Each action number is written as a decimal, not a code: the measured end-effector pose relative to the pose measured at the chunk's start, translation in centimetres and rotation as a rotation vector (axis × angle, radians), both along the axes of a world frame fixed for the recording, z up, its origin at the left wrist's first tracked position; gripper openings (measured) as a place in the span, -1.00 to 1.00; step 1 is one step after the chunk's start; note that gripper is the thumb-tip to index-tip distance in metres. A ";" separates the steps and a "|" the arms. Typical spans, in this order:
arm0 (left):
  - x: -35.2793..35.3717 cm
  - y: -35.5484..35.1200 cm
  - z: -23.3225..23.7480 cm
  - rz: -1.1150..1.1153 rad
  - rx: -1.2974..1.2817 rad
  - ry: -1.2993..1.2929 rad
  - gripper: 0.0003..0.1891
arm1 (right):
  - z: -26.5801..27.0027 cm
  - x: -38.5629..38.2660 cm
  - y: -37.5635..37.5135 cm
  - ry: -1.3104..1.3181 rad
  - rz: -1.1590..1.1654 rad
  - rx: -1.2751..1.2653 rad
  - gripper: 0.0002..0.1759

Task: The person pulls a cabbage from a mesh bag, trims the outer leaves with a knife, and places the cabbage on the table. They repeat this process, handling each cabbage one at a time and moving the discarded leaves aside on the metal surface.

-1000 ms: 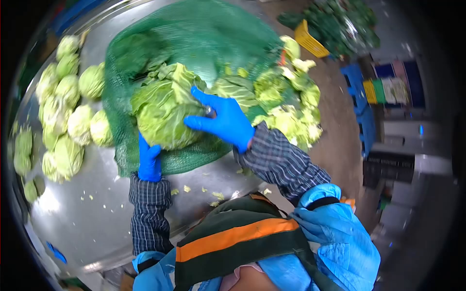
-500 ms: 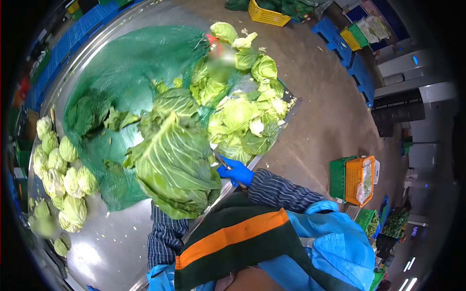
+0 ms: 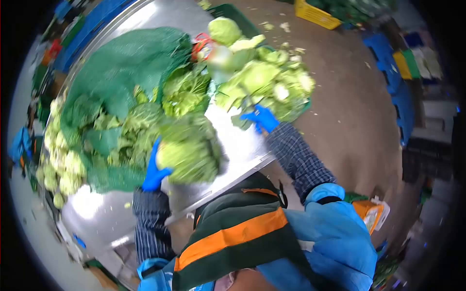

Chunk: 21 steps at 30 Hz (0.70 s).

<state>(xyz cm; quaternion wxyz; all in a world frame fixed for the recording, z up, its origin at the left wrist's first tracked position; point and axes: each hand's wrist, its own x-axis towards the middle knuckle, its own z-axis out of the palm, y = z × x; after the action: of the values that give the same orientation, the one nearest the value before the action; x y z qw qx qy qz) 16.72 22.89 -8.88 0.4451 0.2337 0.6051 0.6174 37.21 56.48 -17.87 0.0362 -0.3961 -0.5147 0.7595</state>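
One cabbage (image 3: 189, 150) is held above the near part of the metal table (image 3: 238, 143), beside the edge of the green net (image 3: 131, 58). Its pale side faces our left hand (image 3: 155, 167); its outer leaves are blurred by motion. Our left fingers grip that side, with the thumb spread across the near face. Any fingers underneath are hidden.

Our right hand (image 3: 261, 118) is well apart from the cabbage, at the near side of the heap of leaves (image 3: 262, 77). Its fingers are curled around a slim dark tool, which we read as a knife (image 3: 248, 103); blur hides its exact outline. A loose green leaf (image 3: 240, 122) lies just beside those fingers.

Change noted: our right hand has moved from beside the cabbage to the heap, and the cabbage now shows its pale side. In our judgement, the load therefore rests on our left hand alone, and a slack grip could let the cabbage roll.

Farther out, dark loose leaves (image 3: 141, 121) lie on the net. A group of pale cabbages (image 3: 72, 172) sits beyond its left side. A red tie (image 3: 200, 46) lies near the far end of the heap; past the table, a yellow crate (image 3: 315, 15) stands on the floor (image 3: 335, 97).
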 end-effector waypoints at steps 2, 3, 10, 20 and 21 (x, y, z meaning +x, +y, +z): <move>1.3 5.1 -0.9 -0.091 -0.202 0.609 0.07 | 2.9 -1.2 0.6 0.034 0.013 0.098 -0.34; 2.3 7.1 0.2 -0.100 -0.257 0.769 0.05 | 3.6 -1.2 0.2 0.055 0.009 0.156 -0.30; 4.7 10.4 -1.5 -0.018 -0.290 0.875 0.14 | 4.0 0.4 -5.9 0.063 0.005 -0.071 -0.34; 4.2 14.8 1.2 -0.318 -0.130 1.076 0.14 | 8.9 3.2 -4.5 -0.083 0.192 0.749 -0.53; 4.0 14.8 1.4 -0.288 -0.110 1.092 0.13 | 9.0 3.6 -4.7 -0.087 0.195 0.760 -0.53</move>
<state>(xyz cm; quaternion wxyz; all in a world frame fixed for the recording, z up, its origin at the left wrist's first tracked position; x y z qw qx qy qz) 20.76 37.73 -7.52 0.1588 0.5756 0.7409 0.3076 40.78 51.74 -8.86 0.0862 -0.3355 -0.7956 0.4971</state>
